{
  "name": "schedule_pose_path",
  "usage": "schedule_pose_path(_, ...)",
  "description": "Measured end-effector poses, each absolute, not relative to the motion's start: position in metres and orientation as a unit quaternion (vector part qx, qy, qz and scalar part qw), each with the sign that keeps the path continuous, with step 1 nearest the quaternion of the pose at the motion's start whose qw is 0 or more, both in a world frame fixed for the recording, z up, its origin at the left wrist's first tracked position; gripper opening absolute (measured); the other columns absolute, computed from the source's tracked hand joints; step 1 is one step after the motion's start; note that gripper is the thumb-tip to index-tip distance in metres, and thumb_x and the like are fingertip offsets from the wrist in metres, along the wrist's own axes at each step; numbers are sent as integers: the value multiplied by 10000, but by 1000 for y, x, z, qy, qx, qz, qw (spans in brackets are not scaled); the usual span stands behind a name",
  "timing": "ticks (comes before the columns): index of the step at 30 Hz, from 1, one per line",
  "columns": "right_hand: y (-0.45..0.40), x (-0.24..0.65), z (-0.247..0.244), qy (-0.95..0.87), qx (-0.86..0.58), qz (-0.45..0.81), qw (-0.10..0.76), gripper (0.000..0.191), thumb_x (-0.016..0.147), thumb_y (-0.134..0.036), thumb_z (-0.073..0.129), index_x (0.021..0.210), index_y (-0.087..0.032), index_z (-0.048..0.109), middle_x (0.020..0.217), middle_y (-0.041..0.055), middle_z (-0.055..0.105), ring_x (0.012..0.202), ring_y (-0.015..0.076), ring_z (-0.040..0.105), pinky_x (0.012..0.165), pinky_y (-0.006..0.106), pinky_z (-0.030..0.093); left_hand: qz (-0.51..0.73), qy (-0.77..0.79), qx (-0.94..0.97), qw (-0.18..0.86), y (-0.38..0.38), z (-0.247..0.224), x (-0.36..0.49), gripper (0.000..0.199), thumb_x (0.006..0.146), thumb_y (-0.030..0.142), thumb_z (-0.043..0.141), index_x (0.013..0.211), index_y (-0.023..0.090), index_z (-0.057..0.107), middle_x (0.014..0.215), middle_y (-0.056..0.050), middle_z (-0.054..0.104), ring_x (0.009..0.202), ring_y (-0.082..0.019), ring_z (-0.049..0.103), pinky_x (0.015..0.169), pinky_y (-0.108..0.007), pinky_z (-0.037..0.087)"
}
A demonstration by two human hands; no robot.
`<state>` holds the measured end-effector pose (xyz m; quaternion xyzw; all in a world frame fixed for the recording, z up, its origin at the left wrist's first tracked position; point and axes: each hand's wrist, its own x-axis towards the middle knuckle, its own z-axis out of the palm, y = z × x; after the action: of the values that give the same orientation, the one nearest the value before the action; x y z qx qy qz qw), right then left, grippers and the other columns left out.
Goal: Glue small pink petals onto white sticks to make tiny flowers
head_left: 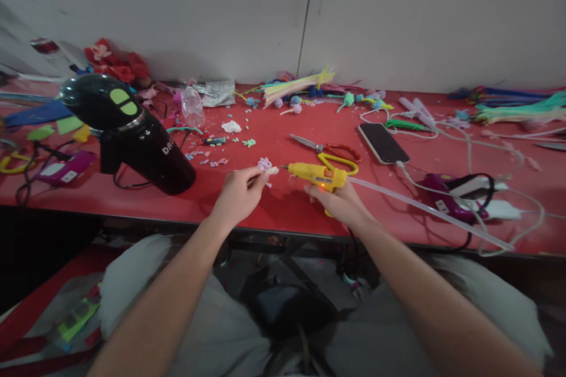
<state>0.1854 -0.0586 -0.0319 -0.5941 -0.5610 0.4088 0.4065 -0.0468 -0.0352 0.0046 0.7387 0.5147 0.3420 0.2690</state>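
Lt grey legwear (pixel 375 336), loose fit w/ soft folds, matte cloth; forearms (pixel 177 283) bare.

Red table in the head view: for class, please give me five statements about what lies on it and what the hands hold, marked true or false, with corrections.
1. The right hand holds a yellow glue gun. True.
2. The left hand is empty. False: it pinches a small pale piece.
3. A white cable is plugged into the phone. True.
4. The scissors have solid blue handles. False: they are red and yellow.
5. The black tumbler is on the table. True.
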Motion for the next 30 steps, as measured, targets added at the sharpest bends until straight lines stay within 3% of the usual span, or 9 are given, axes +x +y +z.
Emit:
schedule_pose_path(5, -50, 195, -23, -606, -576, 336, 434, 379, 901, -504, 657, 1159, -245, 757, 1135, 90, 790, 1086, 308, 720, 933, 459, 553, 333, 529, 741, 243, -31, 4, -55, 305, 964, 378, 560, 742, 182, 631, 620, 18, 525, 599, -128, 439, 595, -274, 332)
schedule_pose_path(7, -46, 201, -21, -626, -592, 299, 411, 366, 919, -479, 645, 1174, -239, 749, 1159, 99, 779, 1117, 323, 712, 942, 461, 543, 342, 533, 739, 229, -29, 7, -59, 333, 965, 414, 570, 735, 181, 631, 613, 19, 517, 594, -128, 423, 586, -279, 312)
schedule_pose_path(13, -32, 211, -29, -616, -711, 183, 286, 286, 817, -373, 768, 977, -156, 673, 862, 115, 718, 788, 291, 684, 668, 372, 477, 354, 550, 718, 239, -23, 18, -72, 352, 932, 433, 605, 683, 184, 605, 576, 26, 487, 573, -127, 427, 576, -280, 314)
schedule_pose_path(18, -43, 218, -22, -649, -716, 115, 231, 433, 826, -612, 743, 950, -206, 661, 867, 105, 701, 767, 285, 662, 622, 350, 406, 367, 551, 708, 246, -18, 22, -78, 305, 930, 420, 597, 743, 184, 642, 645, 7, 565, 602, -136, 498, 604, -284, 370)
schedule_pose_path(21, -60, 226, -9, -640, -739, 98, 187, 484, 824, -713, 691, 733, -245, 610, 662, 51, 621, 585, 226, 569, 561, 337, 339, 368, 553, 715, 217, -16, 26, -80, 322, 936, 431, 604, 728, 189, 642, 620, 4, 548, 596, -142, 482, 594, -291, 359)
schedule_pose_path(23, -71, 225, -4, -659, -723, 128, 165, 528, 868, -676, 654, 586, -255, 502, 538, 17, 530, 485, 176, 461, 525, 334, 283, 367, 552, 721, 199, -15, 28, -81, 334, 943, 425, 601, 706, 191, 633, 605, 2, 544, 588, -143, 473, 589, -296, 351)
schedule_pose_path(25, -77, 215, -3, -711, -651, 189, 184, 509, 924, -582, 619, 566, -248, 482, 542, 11, 538, 497, 163, 453, 526, 332, 290, 366, 551, 724, 195, -15, 31, -81, 335, 947, 413, 596, 698, 191, 629, 608, 2, 548, 581, -140, 474, 585, -299, 346)
schedule_pose_path(27, -78, 196, -7, -744, -569, 248, 246, 325, 955, -470, 614, 726, -239, 608, 682, 16, 648, 592, 170, 540, 585, 319, 386, 363, 550, 725, 200, -16, 33, -80, 320, 946, 406, 597, 715, 190, 642, 611, 6, 550, 581, -138, 477, 583, -299, 346)
schedule_pose_path(30, -65, 163, -16, -772, -515, 230, 294, 140, 978, -313, 596, 929, -216, 685, 931, 61, 721, 792, 197, 628, 742, 327, 469, 360, 553, 724, 203, -17, 34, -77, 310, 936, 406, 620, 720, 187, 656, 584, 15, 528, 577, -136, 460, 578, -294, 342)
